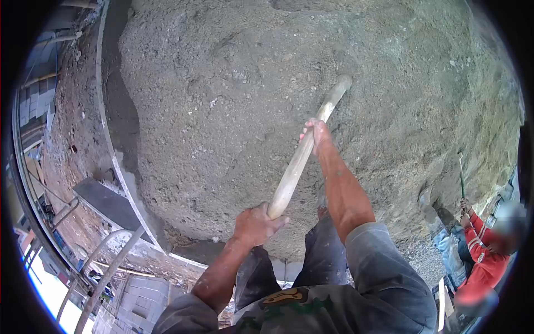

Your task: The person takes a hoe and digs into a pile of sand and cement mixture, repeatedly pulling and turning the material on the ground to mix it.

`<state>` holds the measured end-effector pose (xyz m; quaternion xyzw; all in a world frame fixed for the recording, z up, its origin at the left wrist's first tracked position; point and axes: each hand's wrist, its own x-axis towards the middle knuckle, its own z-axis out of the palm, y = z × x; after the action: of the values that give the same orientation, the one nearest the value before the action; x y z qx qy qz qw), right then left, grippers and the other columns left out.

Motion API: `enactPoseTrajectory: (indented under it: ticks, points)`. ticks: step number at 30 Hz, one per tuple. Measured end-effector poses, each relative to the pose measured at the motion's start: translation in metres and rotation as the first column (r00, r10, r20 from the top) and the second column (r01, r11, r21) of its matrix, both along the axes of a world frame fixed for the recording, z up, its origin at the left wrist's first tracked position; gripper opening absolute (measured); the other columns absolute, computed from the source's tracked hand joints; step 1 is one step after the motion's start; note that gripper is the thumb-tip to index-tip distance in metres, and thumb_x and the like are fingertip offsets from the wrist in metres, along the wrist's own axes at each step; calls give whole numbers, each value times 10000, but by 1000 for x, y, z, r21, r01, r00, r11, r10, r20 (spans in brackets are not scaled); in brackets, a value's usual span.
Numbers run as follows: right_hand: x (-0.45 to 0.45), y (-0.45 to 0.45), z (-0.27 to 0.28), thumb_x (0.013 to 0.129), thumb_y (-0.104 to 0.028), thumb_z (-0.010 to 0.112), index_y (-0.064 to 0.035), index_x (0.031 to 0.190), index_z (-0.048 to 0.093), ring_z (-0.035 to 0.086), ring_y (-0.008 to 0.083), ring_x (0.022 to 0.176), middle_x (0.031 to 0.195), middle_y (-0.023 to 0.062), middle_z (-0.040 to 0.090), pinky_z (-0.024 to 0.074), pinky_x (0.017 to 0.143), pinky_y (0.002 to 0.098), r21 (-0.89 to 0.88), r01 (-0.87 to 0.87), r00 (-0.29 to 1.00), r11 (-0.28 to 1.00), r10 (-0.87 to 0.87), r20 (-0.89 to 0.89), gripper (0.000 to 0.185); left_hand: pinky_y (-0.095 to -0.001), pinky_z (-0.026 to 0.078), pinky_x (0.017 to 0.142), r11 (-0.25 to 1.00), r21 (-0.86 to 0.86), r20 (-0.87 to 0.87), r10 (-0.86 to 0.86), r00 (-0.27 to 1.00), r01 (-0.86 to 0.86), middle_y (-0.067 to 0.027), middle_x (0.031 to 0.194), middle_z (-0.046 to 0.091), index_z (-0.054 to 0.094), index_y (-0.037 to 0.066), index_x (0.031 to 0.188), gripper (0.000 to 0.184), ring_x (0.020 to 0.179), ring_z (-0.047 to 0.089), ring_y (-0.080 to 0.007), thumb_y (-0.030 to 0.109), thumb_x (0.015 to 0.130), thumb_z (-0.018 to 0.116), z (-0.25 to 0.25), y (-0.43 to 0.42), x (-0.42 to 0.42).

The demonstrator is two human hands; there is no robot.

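A thick, pale wooden handle (293, 175) slants up and to the right in front of me. My left hand (257, 224) is closed around its near end, by my knees. Farther along, my right hand (319, 136) wraps the shaft with curled fingers. The far end of the handle meets a wide heap of grey, gravelly sand mix (233, 111). No tool head shows there, so I cannot tell what kind of tool it is. Both my legs stand at the near edge of the heap.
At right, a person in a red top (483, 245) grips a long thin-handled tool (461, 175) at the heap's edge. A pale raised border (105, 119) runs along the left. Beyond it lie a dark board (105, 200), bent metal bars (108, 270) and grey blocks (136, 300).
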<state>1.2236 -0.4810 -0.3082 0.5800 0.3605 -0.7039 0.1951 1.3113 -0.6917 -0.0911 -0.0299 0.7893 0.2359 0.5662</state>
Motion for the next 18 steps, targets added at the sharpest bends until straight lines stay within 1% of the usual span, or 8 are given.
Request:
enactPoseTrajectory:
  ticks: [3, 7, 8, 10, 12, 13, 15, 18]
  points:
    - [42, -37, 32, 741, -243, 556, -109, 789, 479, 493, 238, 518, 641, 44, 449, 448, 510, 412, -59, -3, 999, 998, 5, 37, 162, -408, 487, 779, 994, -61, 15, -88, 996, 89, -183, 901, 653, 588, 12, 1007, 605, 881, 635, -324, 551, 733, 617, 48, -38, 11]
    - [64, -143, 51, 768, -260, 517, -132, 748, 434, 480, 225, 561, 653, 35, 434, 446, 556, 398, -45, 153, 988, 987, -153, -5, 154, -430, 495, 775, 982, -68, -88, -181, 979, 176, -154, 936, 659, 576, 90, 1080, 543, 894, 633, -328, 496, 724, 629, 69, -173, 4]
    - [67, -176, 63, 773, -253, 520, -127, 750, 438, 484, 225, 576, 654, 36, 433, 454, 569, 394, -36, 186, 982, 982, -187, -19, 151, -432, 496, 762, 981, -65, -181, -191, 965, 183, -133, 879, 666, 605, 122, 1035, 381, 836, 643, -334, 329, 719, 655, 83, -210, 0]
    - [74, -259, 96, 784, -237, 525, -117, 754, 446, 490, 226, 605, 656, 39, 432, 471, 595, 386, -5, 260, 964, 966, -260, -48, 147, -429, 494, 749, 960, -204, -396, -262, 880, 193, -104, 859, 659, 618, 137, 987, 306, 821, 644, -311, 225, 700, 679, 78, -297, 21]
    - [78, -344, 119, 794, -167, 526, -101, 766, 459, 489, 215, 618, 665, 44, 439, 499, 621, 382, -94, 358, 934, 929, -358, 18, 98, -386, 473, 791, 949, -315, -637, -231, 736, 25, -65, 885, 622, 620, 146, 913, 272, 888, 612, -264, 131, 653, 697, 80, -383, 49]
    - [88, -384, 114, 790, -99, 547, -83, 789, 481, 520, 214, 637, 689, 48, 480, 528, 660, 375, -257, 319, 940, 912, -338, -33, 68, -399, 463, 783, 913, -398, -679, -229, 697, -87, -56, 867, 604, 611, 140, 882, 263, 893, 591, -269, 127, 634, 696, 78, -422, 66]
    - [102, -453, 127, 771, -83, 605, -60, 872, 536, 615, 259, 769, 786, 77, 581, 529, 772, 402, -460, 117, 987, 880, -153, -42, 124, -423, 452, 711, 804, -540, -719, -286, 633, -250, -60, 819, 549, 578, 131, 811, 235, 820, 556, -291, 130, 611, 701, 88, -484, 101]
    - [107, -512, 161, 753, -81, 617, -58, 860, 555, 625, 264, 793, 802, 78, 599, 504, 811, 414, -578, 3, 988, 816, -92, -125, 126, -423, 460, 712, 756, -536, -774, -262, 576, -376, -70, 834, 540, 569, 122, 800, 210, 848, 543, -300, 119, 631, 692, 112, -536, 137]
